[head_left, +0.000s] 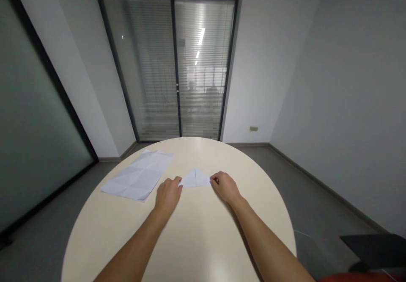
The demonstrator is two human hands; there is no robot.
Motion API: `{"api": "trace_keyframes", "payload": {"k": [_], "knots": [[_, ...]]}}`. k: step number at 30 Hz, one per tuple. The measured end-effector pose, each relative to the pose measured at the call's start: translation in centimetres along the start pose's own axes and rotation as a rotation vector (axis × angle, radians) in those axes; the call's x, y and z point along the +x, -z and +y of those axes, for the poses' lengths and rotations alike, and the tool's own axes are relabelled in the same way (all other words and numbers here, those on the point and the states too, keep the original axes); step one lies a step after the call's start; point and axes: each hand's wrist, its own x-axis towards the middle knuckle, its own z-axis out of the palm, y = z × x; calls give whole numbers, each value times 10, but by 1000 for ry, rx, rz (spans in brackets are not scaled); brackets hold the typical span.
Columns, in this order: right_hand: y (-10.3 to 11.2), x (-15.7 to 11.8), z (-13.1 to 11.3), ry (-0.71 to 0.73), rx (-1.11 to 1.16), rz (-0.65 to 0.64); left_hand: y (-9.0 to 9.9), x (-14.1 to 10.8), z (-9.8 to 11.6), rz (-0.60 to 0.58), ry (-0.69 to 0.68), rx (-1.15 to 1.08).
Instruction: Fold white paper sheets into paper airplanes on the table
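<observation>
A small folded white paper [196,178], roughly triangular with its point facing away from me and a crease down the middle, lies on the round cream table [203,231]. My left hand [168,193] pinches its left corner between thumb and fingers. At the right corner, my right hand [224,185] has its fingers closed on the paper's tip. Larger creased white sheets [136,176] lie to the left, beyond my left hand and not touched by it.
Past the table's far edge stands a glass door [176,70] with blinds in a dark frame. A dark flat object [374,248] and something red [355,277] are at the lower right. Walls rise on both sides.
</observation>
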Motion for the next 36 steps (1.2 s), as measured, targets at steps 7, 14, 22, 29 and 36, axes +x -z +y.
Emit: {"api": "trace_keyframes", "payload": {"k": [7, 14, 22, 29, 36], "knots": [[-2, -2, 0, 39, -36, -1, 2, -2, 3, -30, -48, 72], [0, -3, -3, 66, -52, -10, 7, -3, 6, -48, -77, 99], [6, -6, -8, 55, -71, -53, 6, -2, 7, -37, -111, 120], [7, -5, -10, 37, -74, -57, 8, -3, 8, -65, -98, 73], [8, -7, -14, 31, -124, -67, 11, -3, 9, -93, -90, 69]]}}
